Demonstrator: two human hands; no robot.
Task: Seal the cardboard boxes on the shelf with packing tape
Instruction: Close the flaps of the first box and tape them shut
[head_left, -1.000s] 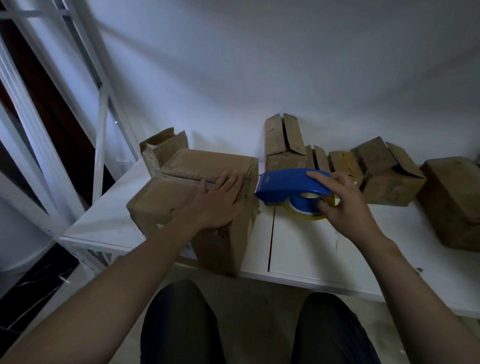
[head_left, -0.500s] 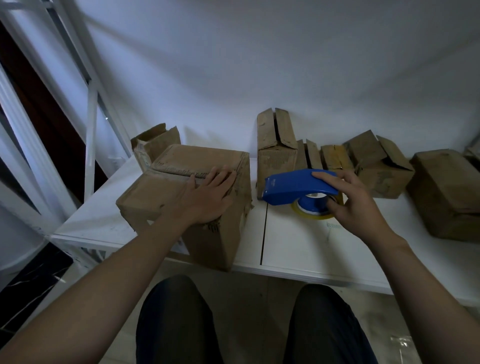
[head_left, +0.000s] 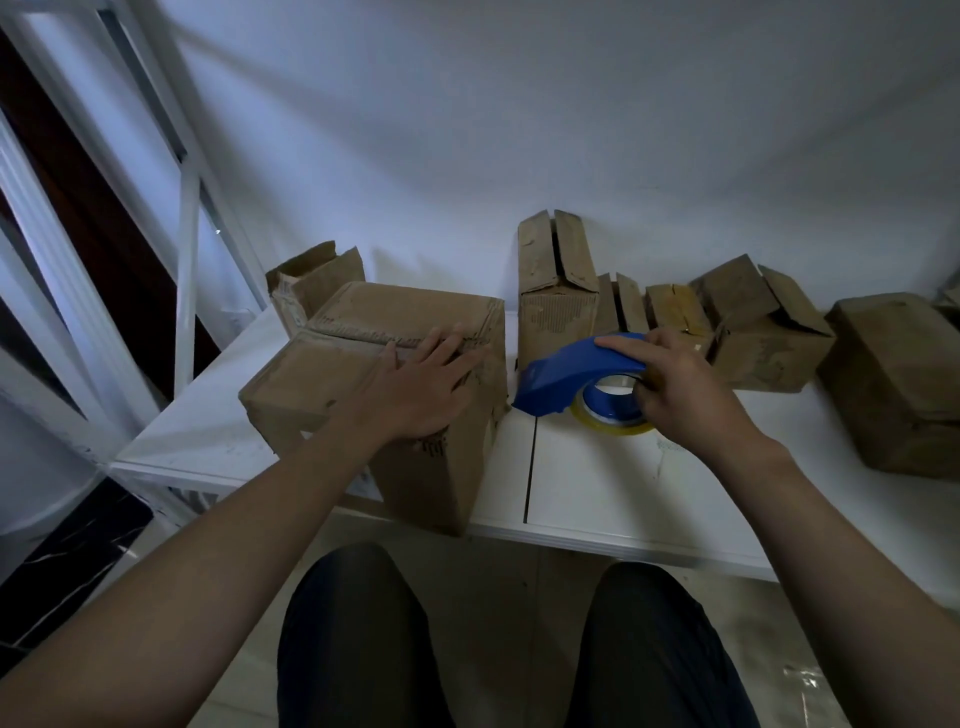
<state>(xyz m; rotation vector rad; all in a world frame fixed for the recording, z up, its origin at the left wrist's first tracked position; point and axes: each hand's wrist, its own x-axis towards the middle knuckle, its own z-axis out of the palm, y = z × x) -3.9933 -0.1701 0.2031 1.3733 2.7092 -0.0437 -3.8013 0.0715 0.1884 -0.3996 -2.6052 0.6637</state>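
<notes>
Near the front-left corner of the white shelf (head_left: 597, 478) stands a closed brown cardboard box (head_left: 322, 379). Left hand (head_left: 421, 384) lies flat on its top seam, fingers straight. Just beside it, right hand (head_left: 680, 395) grips a blue tape dispenser (head_left: 566, 369). Smaller open-flapped cardboard boxes (head_left: 556, 312) line the back edge.

A plain white wall (head_left: 519, 130) fills the back, dimly lit with a bluish tone. A white metal frame (head_left: 186, 270) stands at left. The floor (head_left: 498, 582) has pale tiles.
</notes>
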